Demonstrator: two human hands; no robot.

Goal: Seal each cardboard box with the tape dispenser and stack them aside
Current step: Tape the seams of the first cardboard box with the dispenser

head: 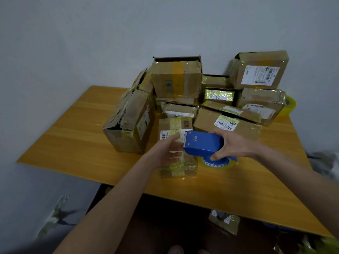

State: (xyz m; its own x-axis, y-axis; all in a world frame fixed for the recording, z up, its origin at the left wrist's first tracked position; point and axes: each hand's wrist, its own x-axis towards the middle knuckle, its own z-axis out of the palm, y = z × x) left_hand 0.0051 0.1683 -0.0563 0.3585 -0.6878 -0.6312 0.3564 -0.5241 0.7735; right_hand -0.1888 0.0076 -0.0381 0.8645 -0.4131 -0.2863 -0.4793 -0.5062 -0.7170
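My right hand (233, 145) is clamped round the blue tape dispenser (203, 143), thumb underneath, holding its front edge over the small box (183, 169); my left hand (168, 151) lies flat on the box top, fingers straight, to steady it, I judge; the box sits toward the near side of the table (73, 134), just in front of the pile of boxes (176, 79), presumably for taping room.

Glossy tape over worn cardboard boxes (177, 79) – smooth blue dispenser (203, 143), probably plastic – wood-grain table (73, 134).
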